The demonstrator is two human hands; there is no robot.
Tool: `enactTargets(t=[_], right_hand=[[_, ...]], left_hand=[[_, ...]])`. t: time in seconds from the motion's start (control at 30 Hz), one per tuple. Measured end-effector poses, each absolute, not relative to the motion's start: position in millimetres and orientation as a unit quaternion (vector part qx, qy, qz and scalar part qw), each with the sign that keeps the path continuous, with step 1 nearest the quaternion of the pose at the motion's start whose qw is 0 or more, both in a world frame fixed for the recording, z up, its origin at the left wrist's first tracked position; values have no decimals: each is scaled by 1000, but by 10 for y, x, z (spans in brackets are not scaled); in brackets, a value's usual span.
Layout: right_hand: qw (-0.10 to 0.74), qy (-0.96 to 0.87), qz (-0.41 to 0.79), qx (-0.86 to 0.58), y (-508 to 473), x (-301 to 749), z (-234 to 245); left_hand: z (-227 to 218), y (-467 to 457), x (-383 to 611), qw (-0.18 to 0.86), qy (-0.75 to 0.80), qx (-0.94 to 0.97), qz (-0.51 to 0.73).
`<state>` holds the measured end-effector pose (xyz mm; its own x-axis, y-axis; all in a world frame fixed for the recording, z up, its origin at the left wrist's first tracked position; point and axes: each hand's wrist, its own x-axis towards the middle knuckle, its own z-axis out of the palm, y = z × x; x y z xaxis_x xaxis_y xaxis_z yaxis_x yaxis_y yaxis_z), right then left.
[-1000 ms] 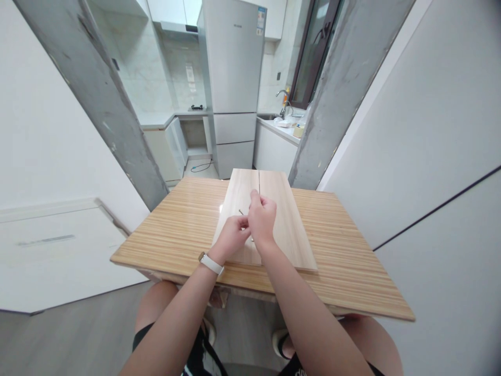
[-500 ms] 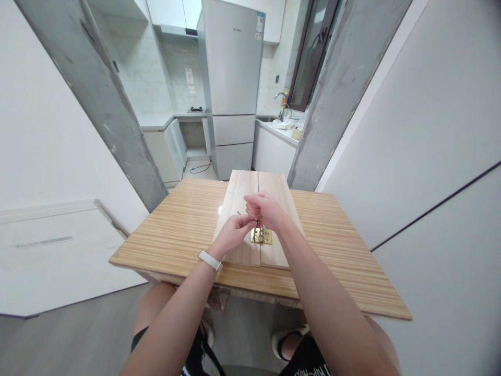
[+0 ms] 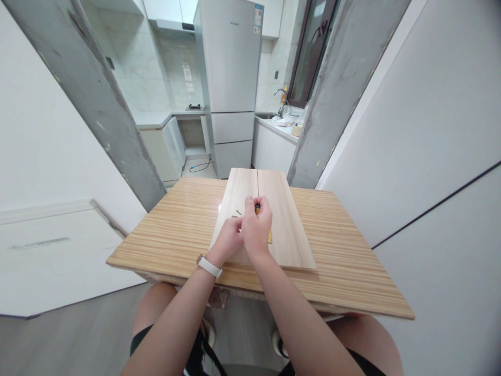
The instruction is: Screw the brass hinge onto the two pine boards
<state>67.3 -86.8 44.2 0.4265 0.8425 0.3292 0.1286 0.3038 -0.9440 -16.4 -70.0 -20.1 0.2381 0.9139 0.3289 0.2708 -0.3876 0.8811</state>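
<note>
This place looks like a home, and the view goes into its kitchen. At 12 o'clock stands a tall silver refrigerator (image 3: 235, 62). At 1 o'clock there are a sink (image 3: 266, 116), a curved tap (image 3: 281, 108) and a dark-framed window (image 3: 309, 57). White wall cabinets (image 3: 166, 9) hang at 11 o'clock, and a pale worktop (image 3: 151, 120) is at 10 o'clock.

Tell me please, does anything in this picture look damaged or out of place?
Nothing looks spilled or broken; the two boards lie side by side on the table. Behind, the grey pillars look odd: rough and scuffed, as if unfinished. A dark cable lies curled on the kitchen floor.
</note>
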Motion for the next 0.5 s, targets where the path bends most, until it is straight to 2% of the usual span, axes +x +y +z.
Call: enactTargets(t=[0.13,0.3,0.4,0.5], right_hand=[[634,-479,319,-517,-674,756,442],[541,-532,482,-438,-458,952,479],[507,-523,573,-375,-413,1057,533],[470,-543,611,-333,-412,1131,566]], left_hand=[[-211,-698,-174,404,388,683,469],[-185,-677,-159,476,345,659,469],[-161,-655,-160,472,340,670,461],[-169,-640,-167,474,345,674,450]])
